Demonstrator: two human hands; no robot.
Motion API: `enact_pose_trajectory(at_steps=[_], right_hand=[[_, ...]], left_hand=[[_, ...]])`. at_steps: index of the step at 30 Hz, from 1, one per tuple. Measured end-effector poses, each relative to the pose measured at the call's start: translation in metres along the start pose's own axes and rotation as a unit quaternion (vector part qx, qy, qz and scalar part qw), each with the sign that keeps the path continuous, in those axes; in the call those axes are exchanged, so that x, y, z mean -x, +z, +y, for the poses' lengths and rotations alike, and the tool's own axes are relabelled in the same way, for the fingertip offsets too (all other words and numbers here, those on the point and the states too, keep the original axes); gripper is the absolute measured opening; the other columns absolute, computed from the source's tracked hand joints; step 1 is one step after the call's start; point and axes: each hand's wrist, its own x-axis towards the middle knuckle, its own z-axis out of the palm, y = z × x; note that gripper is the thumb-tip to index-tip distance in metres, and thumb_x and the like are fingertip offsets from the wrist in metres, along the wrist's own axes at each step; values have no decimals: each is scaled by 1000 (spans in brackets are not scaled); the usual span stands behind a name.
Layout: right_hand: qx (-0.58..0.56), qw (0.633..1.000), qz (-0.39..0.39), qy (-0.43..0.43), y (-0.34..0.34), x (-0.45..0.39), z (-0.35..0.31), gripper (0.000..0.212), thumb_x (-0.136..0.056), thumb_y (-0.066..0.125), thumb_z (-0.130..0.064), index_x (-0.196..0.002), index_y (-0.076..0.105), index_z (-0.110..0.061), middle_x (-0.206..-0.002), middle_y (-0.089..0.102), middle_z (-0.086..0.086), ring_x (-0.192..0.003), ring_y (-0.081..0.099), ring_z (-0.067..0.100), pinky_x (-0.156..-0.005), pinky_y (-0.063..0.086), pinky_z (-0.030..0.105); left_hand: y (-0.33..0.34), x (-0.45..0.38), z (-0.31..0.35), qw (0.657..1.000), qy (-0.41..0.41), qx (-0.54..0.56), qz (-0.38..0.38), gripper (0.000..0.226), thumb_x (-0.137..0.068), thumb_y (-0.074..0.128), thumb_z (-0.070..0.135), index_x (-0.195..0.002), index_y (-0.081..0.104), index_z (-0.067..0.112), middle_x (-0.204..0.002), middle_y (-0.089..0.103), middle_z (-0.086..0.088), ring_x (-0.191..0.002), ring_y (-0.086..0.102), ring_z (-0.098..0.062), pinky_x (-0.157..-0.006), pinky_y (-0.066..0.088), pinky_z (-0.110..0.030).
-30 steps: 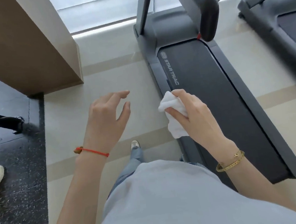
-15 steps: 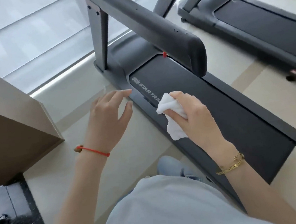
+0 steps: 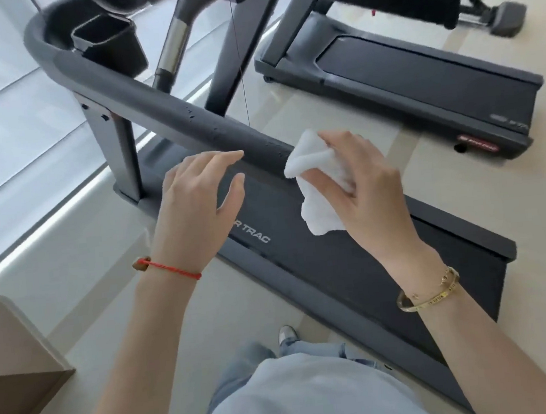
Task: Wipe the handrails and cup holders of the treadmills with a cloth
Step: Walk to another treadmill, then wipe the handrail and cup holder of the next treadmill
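A dark grey treadmill handrail (image 3: 169, 113) runs diagonally from upper left down to the middle of the view. My right hand (image 3: 370, 190) grips a crumpled white cloth (image 3: 316, 182) at the rail's near end, the cloth touching the rail. My left hand (image 3: 195, 207) hovers beside the rail with relaxed fingers, fingertips close to it, holding nothing. A square black cup holder (image 3: 109, 42) sits inside the rail's curve at upper left. The belt (image 3: 336, 254) lies below my hands.
A second treadmill (image 3: 420, 86) stands to the right across a strip of pale floor. A tan cabinet corner (image 3: 12, 348) is at lower left. A window wall (image 3: 7, 132) runs behind the treadmill's front. My own leg and shoe show at the bottom.
The view has tilted up, bringing the whole handrail and cup holder into sight. Both hands have risen to the rail's near end, and the cloth now meets the rail.
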Motion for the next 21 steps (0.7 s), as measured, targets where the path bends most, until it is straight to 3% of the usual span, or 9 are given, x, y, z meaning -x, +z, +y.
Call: enact_pose_trajectory(at_steps=[3,6,10,13,16,21], right_hand=[[25,998,51,-5,3,-33,8,39,-97,55,-45,-121,58,-15,-105,61,2,-96,54,20,-82,43,22],[48,997,57,-1,12,-56,14,39,-98,54,-45,-122,57,-15,-107,60,2,-98,53,20,-84,41,23],[83,995,-40,37,35,-57,20,43,-97,47,-49,-127,56,-18,-110,58,3,-100,51,24,-89,43,36],[192,974,-117,44,51,-44,24,52,-97,44,-52,-138,51,-22,-124,55,4,-109,52,25,-94,43,40],[278,949,-135,65,62,-42,22,60,-97,31,-57,-142,46,-22,-133,52,4,-111,54,27,-92,45,42],[352,908,-199,105,101,-84,2,65,-97,15,-60,-139,44,-20,-128,55,2,-106,56,26,-87,46,39]], left_hand=[[5,-29,-8,1000,12,13,1,28,-98,56,18,-124,65,11,-119,67,-3,-116,59,-22,-105,42,-49],[11,-51,-17,999,26,17,-4,28,-98,57,17,-123,65,10,-118,67,-3,-115,59,-24,-104,43,-49],[17,-74,-34,998,44,18,-36,29,-99,55,19,-126,64,12,-121,66,-3,-117,57,-23,-106,41,-48],[20,-89,-49,997,58,16,-49,30,-99,55,20,-126,63,13,-121,66,-2,-116,58,-23,-108,39,-48],[21,-98,-63,994,79,25,-65,29,-98,57,19,-125,64,14,-121,66,-2,-118,57,-23,-108,38,-47],[16,-111,-91,988,115,36,-99,30,-96,59,18,-125,64,14,-123,65,-1,-119,57,-23,-108,37,-46]])
